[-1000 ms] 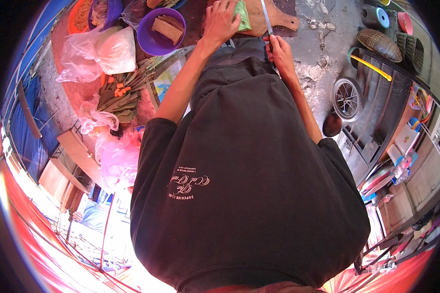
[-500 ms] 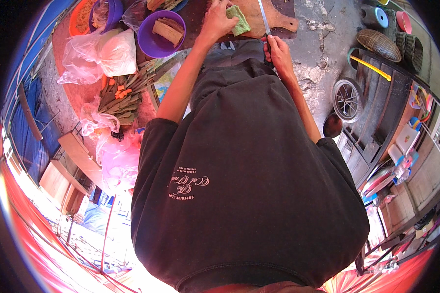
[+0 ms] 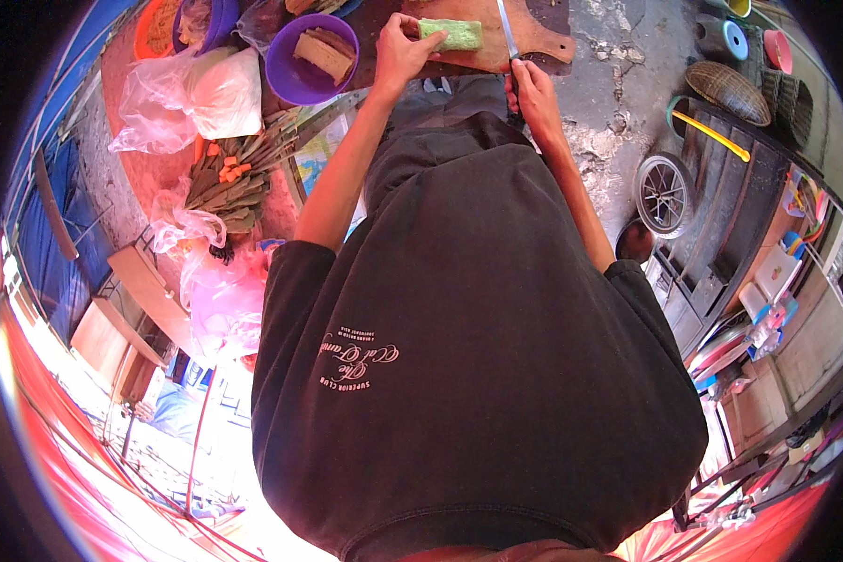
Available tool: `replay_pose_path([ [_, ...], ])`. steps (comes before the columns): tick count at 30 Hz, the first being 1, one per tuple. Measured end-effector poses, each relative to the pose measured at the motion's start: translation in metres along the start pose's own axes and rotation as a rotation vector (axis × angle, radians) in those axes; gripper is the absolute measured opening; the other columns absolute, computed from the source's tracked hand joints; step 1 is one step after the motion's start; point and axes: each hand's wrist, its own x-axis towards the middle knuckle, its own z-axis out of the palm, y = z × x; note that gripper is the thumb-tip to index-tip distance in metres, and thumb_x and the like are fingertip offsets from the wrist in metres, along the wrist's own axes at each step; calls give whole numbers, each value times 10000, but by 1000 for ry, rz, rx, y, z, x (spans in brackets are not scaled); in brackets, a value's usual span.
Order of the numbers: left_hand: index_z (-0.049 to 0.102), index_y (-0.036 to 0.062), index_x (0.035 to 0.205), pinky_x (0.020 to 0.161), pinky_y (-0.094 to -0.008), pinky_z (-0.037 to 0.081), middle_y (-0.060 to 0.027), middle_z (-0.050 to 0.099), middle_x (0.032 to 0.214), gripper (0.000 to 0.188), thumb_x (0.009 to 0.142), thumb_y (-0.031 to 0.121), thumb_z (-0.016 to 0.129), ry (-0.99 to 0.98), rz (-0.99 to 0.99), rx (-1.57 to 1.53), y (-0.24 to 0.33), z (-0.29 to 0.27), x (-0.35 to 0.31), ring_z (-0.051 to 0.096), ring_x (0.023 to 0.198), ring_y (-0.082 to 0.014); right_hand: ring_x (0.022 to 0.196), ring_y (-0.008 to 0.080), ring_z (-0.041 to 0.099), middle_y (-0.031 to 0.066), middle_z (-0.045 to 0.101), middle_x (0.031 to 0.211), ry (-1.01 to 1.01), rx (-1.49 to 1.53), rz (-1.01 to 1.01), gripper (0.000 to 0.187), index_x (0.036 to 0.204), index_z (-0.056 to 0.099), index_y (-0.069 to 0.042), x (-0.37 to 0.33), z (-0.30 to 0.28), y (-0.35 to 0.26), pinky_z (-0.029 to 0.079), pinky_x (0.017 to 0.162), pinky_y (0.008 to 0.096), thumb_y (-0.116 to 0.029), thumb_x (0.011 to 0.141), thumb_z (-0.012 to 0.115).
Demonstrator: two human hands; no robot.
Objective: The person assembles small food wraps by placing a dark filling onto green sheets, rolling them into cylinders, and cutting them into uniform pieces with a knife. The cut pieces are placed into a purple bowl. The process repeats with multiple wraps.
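Between the thumb and fingers of my left hand is one end of a green slab of bread or cake, lying lengthwise across a wooden cutting board. My right hand is wrapped round the dark handle of a knife. The knife's narrow blade points away from me over the board, just right of the green slab and apart from it. Left of the board stands a purple bowl holding tan slabs of bread or cake.
Beyond the purple bowl are a second purple bowl and an orange basin. Plastic bags and a bundle of long leaves with orange pieces lie at left. A wheel stands beside a dark cart at right.
The green slab has turned from slanting to nearly level across the board. My left hand has shifted left and nearer, to the slab's left end. The knife has barely moved.
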Motion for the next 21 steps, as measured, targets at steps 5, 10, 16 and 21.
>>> replay_pose_path([
  [5,619,15,1059,724,-421,609,-152,745,966,537,786,338,949,147,170,218,8,13,-25,761,829,-252,644,80,559,-10,613,809,-17,-65,-14,352,1091,696,-33,3,4,2,452,565,263,-336,1155,530],
  [10,590,33,1076,760,-486,559,-161,702,893,552,842,441,879,182,304,564,25,15,-35,717,856,-363,670,96,572,1,614,819,-81,-222,0,368,1113,689,-18,2,5,10,481,599,285,-337,1160,512],
  [16,578,50,1069,851,-545,541,-180,685,1058,504,849,425,833,181,336,624,31,10,-35,663,1028,-410,664,116,579,24,626,818,-72,-299,-23,375,1084,674,-10,-2,8,20,487,605,302,-333,1159,498],
  [21,570,47,1080,862,-550,546,-191,682,1077,509,860,433,820,173,318,651,29,9,-36,659,1039,-422,669,123,590,35,632,812,-51,-323,-57,374,1077,673,-8,-2,7,26,491,610,305,-329,1156,497],
])
